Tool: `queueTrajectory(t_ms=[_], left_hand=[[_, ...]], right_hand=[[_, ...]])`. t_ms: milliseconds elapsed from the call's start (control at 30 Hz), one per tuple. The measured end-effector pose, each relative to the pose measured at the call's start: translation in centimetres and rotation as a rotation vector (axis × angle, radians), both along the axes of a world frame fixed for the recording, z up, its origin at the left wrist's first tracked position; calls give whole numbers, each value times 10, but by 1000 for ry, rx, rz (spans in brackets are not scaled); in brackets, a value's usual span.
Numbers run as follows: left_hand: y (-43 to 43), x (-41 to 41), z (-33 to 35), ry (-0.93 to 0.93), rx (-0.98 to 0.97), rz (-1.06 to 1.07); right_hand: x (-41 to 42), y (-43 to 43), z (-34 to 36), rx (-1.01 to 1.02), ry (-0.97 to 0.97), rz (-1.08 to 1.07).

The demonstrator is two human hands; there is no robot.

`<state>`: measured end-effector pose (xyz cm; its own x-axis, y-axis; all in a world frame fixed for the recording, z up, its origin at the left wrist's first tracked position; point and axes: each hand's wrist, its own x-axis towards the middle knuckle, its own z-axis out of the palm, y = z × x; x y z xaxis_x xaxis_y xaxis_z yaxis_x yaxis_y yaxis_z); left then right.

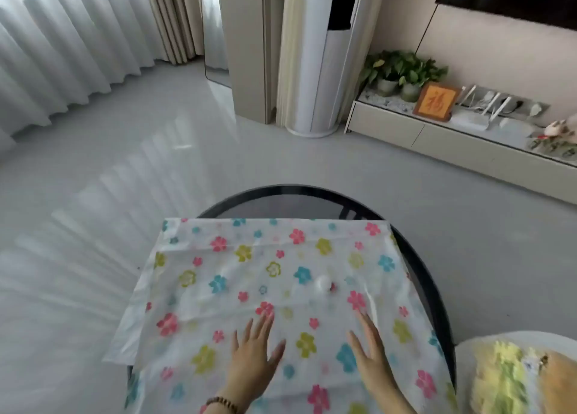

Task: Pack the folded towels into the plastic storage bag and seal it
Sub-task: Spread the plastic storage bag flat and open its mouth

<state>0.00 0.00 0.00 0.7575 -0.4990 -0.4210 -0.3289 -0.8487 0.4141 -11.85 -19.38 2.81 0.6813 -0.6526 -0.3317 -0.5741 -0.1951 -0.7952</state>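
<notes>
Bag (218,288) lies flat on bench (281,203), covering most of top; left edge overhangs rim. Your left hand (253,354) and right hand (371,360) both rest flat on bag's near half: fingers straight, pointing away from you, gripping nothing. Hands side by side, apart. White valve (323,284) on bag just beyond fingertips, between hands. Far edge square to you. Long axis looks to run away from you, but near end is out of frame, so can't confirm. Towels (505,379) off bag, right of right hand.
</notes>
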Motion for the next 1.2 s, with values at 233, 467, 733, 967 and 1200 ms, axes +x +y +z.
queueTrajectory(t_ms=[233,467,733,967,1200], left_hand=[[-9,-20,-125,-149,-85,-184],[-53,7,-162,-438,-164,-199],[-104,55,-175,-509,-201,-209],[-100,50,-164,-593,-498,-394],[-45,-20,-151,-373,-430,-591]], right_hand=[[-27,2,-144,-461,172,419],[5,-42,-175,-744,129,492],[44,-94,-193,-792,116,445],[43,-93,-197,-740,-87,342],[-14,-58,-174,-493,-280,287]])
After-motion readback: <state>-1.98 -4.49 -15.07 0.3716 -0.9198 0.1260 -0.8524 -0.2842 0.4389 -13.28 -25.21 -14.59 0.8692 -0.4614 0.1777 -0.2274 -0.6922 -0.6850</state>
